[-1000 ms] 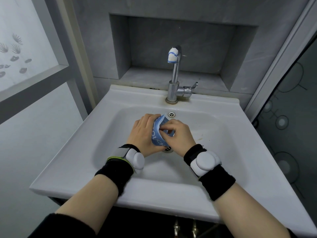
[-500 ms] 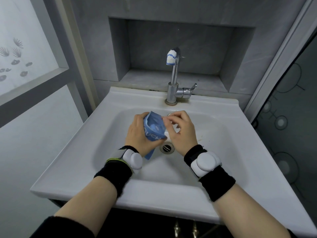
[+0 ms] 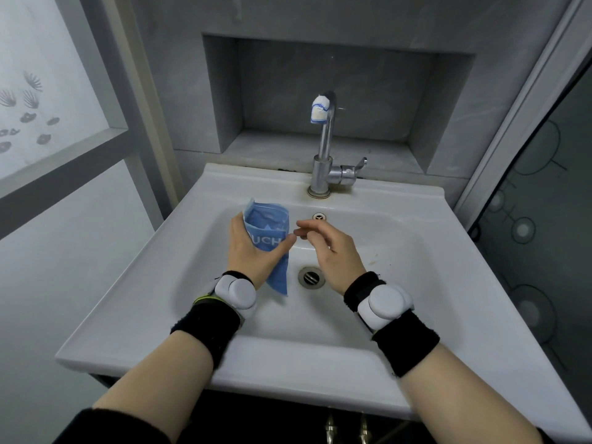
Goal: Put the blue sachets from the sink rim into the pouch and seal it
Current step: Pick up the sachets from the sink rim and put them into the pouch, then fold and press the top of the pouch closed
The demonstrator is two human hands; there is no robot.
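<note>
Moved: right hand is off the pouch, which it gripped a second ago. It is now just beside the pouch, fingers loosely curled and holding nothing.
Left hand: fingers and thumb wrapped round the pouch's middle, holding it above the basin, left of the drain.
Pouch: blue with white lettering, top toward the tap, lower end hanging below the palm. Whether the top is closed, cannot tell.
Sink: white.
Wrists: black bands with white pods.

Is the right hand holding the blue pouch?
No, the right hand hovers empty beside the blue pouch, which only the left hand grips.
</note>
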